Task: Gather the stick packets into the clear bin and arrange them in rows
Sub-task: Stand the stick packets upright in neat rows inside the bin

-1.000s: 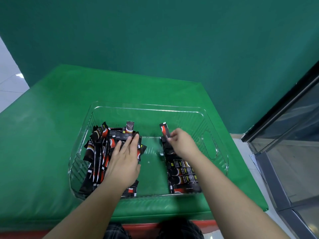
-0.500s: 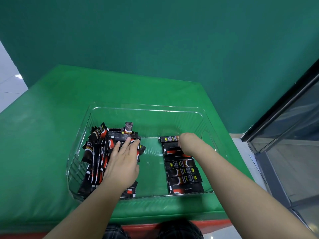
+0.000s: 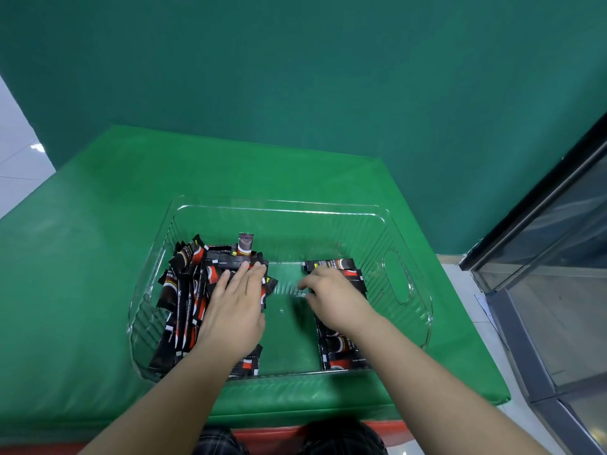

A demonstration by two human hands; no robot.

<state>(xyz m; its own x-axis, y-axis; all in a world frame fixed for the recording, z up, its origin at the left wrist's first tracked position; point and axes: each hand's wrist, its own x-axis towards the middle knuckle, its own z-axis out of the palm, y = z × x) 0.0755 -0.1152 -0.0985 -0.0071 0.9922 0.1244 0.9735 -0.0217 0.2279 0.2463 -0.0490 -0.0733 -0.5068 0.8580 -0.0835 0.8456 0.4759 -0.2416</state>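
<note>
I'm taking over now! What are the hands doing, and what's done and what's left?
Left hand: flat, resting on the messy pile of packets in the bin's left side.
Right hand: empty, fingers loosely curled, over the neat row on the right.
Done: all visible packets are inside the clear bin; one row is laid.
Left: sort the pile into rows.

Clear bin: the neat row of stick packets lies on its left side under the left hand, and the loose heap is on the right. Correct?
No, the sides are swapped. In the head view the left hand rests flat on the loose heap at the left of the clear bin, while the neat row runs along the right side, under the right hand.
</note>
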